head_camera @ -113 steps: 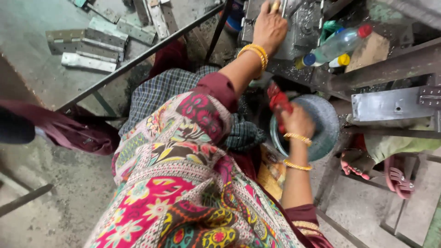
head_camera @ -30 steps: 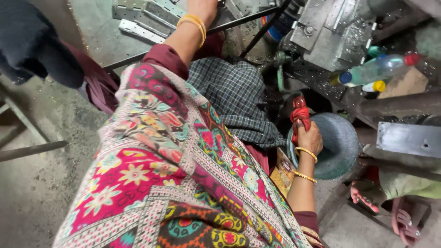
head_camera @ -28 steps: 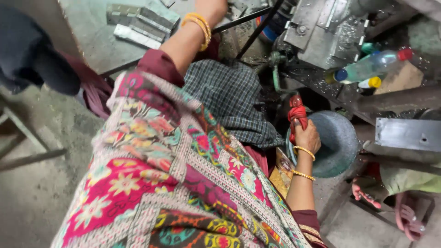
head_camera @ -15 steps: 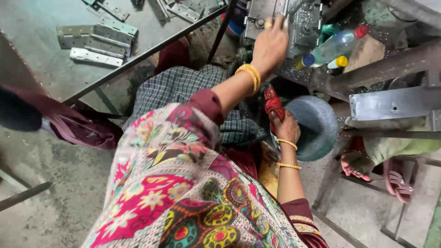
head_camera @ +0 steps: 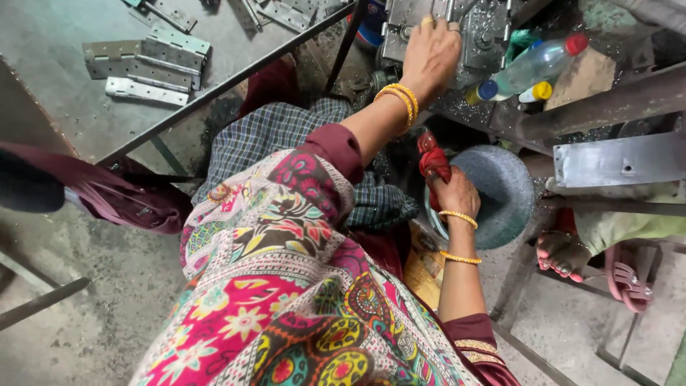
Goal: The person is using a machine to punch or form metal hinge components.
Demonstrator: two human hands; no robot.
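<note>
Red handle (head_camera: 433,159) | right hand (head_camera: 456,193) grips | left hand (head_camera: 430,53) on machine (head_camera: 493,28)

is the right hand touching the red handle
Touching. The head view shows the right hand closed around the red handle, whose top sticks out above the fingers, beside the grey bowl.

My left hand (head_camera: 431,51) is stretched far forward, arm nearly straight, palm down and fingers spread flat on the grey metal machine (head_camera: 486,28). My right hand (head_camera: 451,191) sits nearer my body, below and just right of the left wrist, elbow bent, fingers curled tight around a red handle (head_camera: 431,159).
</note>
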